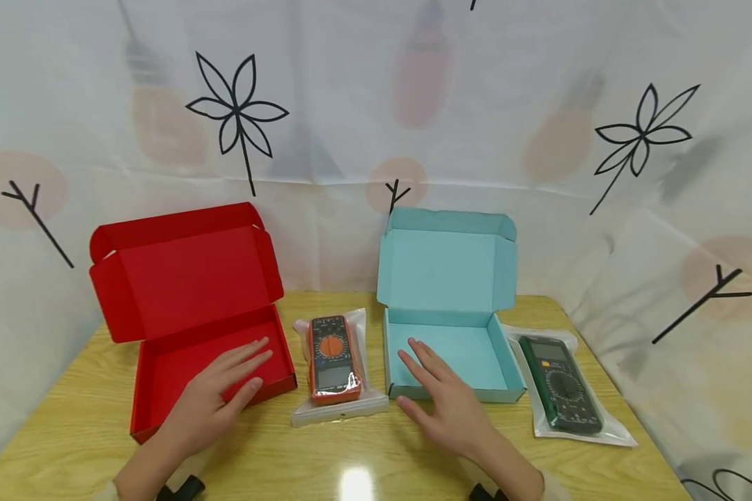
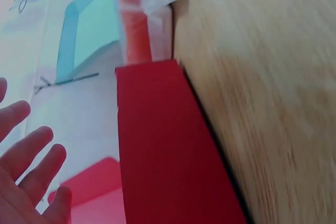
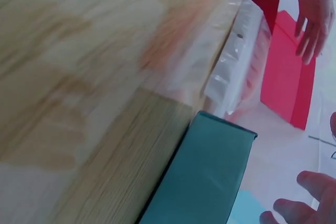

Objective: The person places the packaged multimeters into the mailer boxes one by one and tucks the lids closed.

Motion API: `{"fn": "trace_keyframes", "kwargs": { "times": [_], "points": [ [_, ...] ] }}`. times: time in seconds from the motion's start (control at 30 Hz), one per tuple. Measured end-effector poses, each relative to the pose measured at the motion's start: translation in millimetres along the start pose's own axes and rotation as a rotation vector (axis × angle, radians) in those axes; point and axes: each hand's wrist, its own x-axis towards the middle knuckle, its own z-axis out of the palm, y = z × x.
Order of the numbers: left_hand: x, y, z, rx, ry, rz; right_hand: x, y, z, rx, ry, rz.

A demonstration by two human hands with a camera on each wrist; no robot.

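My left hand (image 1: 216, 396) hovers over the front of an open red cardboard box (image 1: 197, 278), fingers spread and holding nothing. Its straight fingers (image 2: 39, 179) also show beside the box's front wall in the left wrist view. Above the front edge of an open light blue box (image 1: 441, 268) is my right hand (image 1: 448, 407), likewise spread and holding nothing. Between the boxes lies an orange and black multimeter (image 1: 333, 358) in a clear zip bag (image 1: 341, 410). A dark green multimeter (image 1: 564, 386), also bagged, lies right of the blue box. Both lids stand raised, and the visible box floors are bare.
The boxes and bags rest on a light wooden table (image 1: 313, 459). Behind it hangs a pale cloth (image 1: 345, 104) printed with flowers and twigs. A black strap (image 1: 184, 488) shows at my left wrist, with another black band (image 1: 485, 492) at the right.
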Motion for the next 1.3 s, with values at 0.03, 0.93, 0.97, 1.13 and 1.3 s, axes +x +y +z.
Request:
{"fn": "trace_keyframes", "kwargs": {
  "times": [0.03,0.93,0.97,1.13,1.3],
  "points": [
    [-0.6,-2.6,-2.5,-0.012,0.016,-0.007,1.5,-1.0,0.7,0.025,-0.003,0.015],
    [-58.0,-94.8,-74.6,-0.12,0.166,-0.457,56.5,-22.3,26.9,0.644,0.098,0.19],
    [-60.3,-97.8,-74.9,-0.114,0.182,-0.469,58.6,-23.7,28.3,0.648,0.09,0.192],
    [-68.4,-111.1,-74.0,-0.065,0.196,-0.53,67.4,-31.9,33.3,0.657,0.033,0.226],
    [-71.7,-122.8,-70.9,-0.043,0.14,-0.547,74.9,-38.3,37.4,0.66,-0.004,0.242]
  ]
}}
